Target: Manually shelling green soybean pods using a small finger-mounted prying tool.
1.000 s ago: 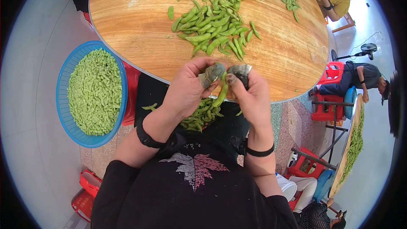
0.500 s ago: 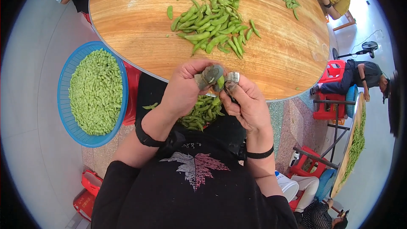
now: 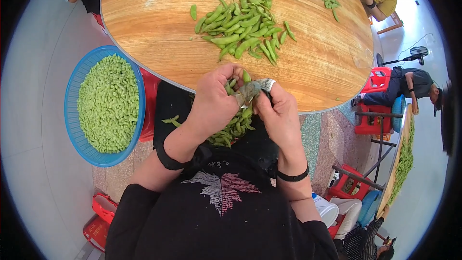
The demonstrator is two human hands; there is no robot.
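Note:
My left hand (image 3: 211, 100) is closed round green soybean pods, just off the table's near edge. One pod (image 3: 247, 76) pokes up between the fingers. Fingertips of my right hand (image 3: 280, 113) meet those of the left and pinch at a pod (image 3: 247, 112). Worn greyish covers wrap some fingertips of both hands, hiding part of what they grip. Below, a heap of pods and husks (image 3: 226, 137) lies at my lap, partly behind my hands. A loose pile of whole pods (image 3: 245, 24) is spread on the round wooden table (image 3: 159, 38) in front.
Left of the table stands a blue plastic basket (image 3: 70, 115) full of shelled light-green beans. Red stools (image 3: 150, 101) stand nearby, with a white bucket (image 3: 327, 212) at lower right. Other people sit around this table and a second pod-covered table (image 3: 391, 190). A black fan (image 3: 418, 52) stands at far right.
Both hands have shifted a little and turned. The left fingers now curl round more pods, and a pod tip shows above them. The pods on the table look unchanged.

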